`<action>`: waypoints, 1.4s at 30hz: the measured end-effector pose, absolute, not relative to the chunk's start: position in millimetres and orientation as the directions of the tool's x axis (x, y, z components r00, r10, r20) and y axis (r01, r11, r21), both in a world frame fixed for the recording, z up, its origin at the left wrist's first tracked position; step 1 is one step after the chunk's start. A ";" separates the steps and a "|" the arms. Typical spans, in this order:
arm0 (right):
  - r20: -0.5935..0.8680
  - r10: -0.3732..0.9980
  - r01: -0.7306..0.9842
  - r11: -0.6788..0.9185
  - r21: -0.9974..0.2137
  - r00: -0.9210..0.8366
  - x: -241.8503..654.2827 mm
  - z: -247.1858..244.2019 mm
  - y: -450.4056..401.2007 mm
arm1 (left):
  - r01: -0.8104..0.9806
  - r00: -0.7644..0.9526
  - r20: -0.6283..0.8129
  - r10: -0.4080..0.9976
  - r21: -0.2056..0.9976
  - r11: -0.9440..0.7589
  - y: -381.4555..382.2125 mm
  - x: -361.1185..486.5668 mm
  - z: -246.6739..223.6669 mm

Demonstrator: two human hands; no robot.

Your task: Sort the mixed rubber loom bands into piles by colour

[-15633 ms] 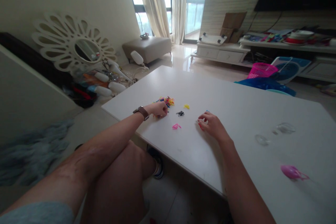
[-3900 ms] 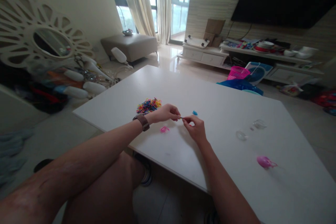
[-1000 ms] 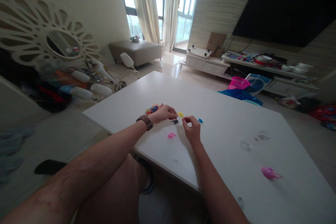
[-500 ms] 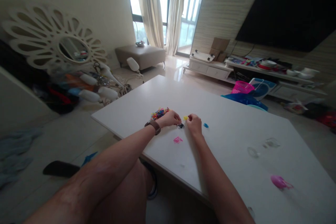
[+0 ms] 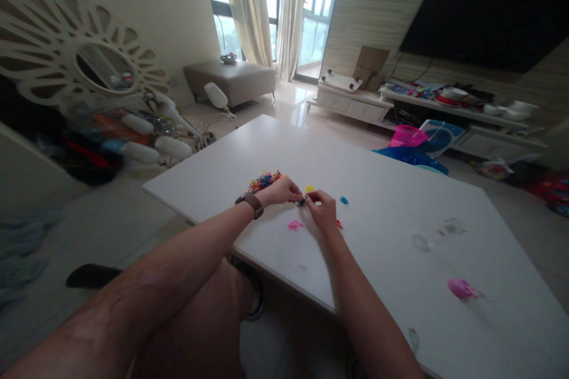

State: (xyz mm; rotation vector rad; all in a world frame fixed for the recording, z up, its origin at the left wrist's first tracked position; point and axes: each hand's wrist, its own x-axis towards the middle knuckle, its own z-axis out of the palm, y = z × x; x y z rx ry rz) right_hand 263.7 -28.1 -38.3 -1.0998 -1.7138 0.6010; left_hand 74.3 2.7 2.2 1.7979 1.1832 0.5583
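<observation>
L hand [image 5: 287, 190] & R hand [image 5: 323, 207] nearly meet at the black bands [image 5: 301, 202] on the white tbl [image 5: 382, 201]; can't tell if fingertips are apart or clamped on any. Multicol. pile [image 5: 264, 181] far L, pink bands [image 5: 294, 225] nearer.

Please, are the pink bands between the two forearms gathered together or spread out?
Gathered: the pink bands lie in one small, loose cluster, apart from the multicoloured pile.
</observation>
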 end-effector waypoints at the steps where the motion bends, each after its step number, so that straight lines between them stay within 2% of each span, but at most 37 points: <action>1: 0.469 0.880 0.404 0.457 -0.793 -0.074 264.8 -37.9 -28.0 | 0.492 0.431 -0.096 0.897 0.858 -0.145 2.7 73.4 3.2; 3: 0.458 0.888 0.389 0.430 -0.815 -0.022 268.2 -36.6 -28.2 | 0.492 0.379 -0.097 0.920 0.863 -0.111 1.9 70.6 6.7; 5: 0.401 0.914 0.322 0.400 -0.858 -0.067 272.3 -35.3 -28.7 | 0.476 0.313 -0.083 0.946 0.876 -0.081 0.4 66.6 11.5; 9: 0.244 0.892 0.201 0.337 -0.920 -0.381 278.4 -32.9 -30.8 | 0.447 0.235 -0.049 0.971 0.892 -0.063 -2.9 59.3 20.7; 13: 0.140 0.801 0.236 0.331 -0.914 -0.582 280.0 -32.8 -34.6 | 0.466 0.221 -0.060 0.973 0.883 -0.051 -4.5 58.2 24.1; 19: 0.058 0.748 0.336 0.365 -0.868 -0.662 280.7 -32.0 -39.3 | 0.450 0.297 -0.094 0.950 0.891 -0.053 -6.1 58.4 18.8; 21: 0.113 0.776 0.333 0.391 -0.858 -0.621 280.1 -29.3 -38.4 | 0.472 0.307 -0.108 0.946 0.880 -0.053 -5.8 57.1 17.5; 24: 0.282 0.855 0.336 0.445 -0.830 -0.435 277.2 -25.6 -36.2 | 0.502 0.337 -0.111 0.935 0.862 -0.079 -5.0 56.1 18.9; 27: 0.400 0.865 0.332 0.489 -0.807 -0.302 272.8 -25.7 -35.6 | 0.502 0.407 -0.100 0.908 0.855 -0.130 -5.1 58.6 22.0; 32: 0.516 0.791 0.342 0.609 -0.716 -0.327 270.2 -31.8 -35.5 | 0.472 0.497 -0.089 0.863 0.863 -0.182 -5.6 67.9 21.2; 37: 0.523 0.800 0.400 0.600 -0.693 -0.294 272.4 -32.7 -35.4 | 0.440 0.536 -0.111 0.837 0.883 -0.164 -4.8 70.6 17.2; 42: 0.583 0.732 0.403 0.681 -0.611 -0.353 269.9 -29.8 -35.8 | 0.439 0.545 -0.121 0.829 0.884 -0.160 -4.2 68.5 12.6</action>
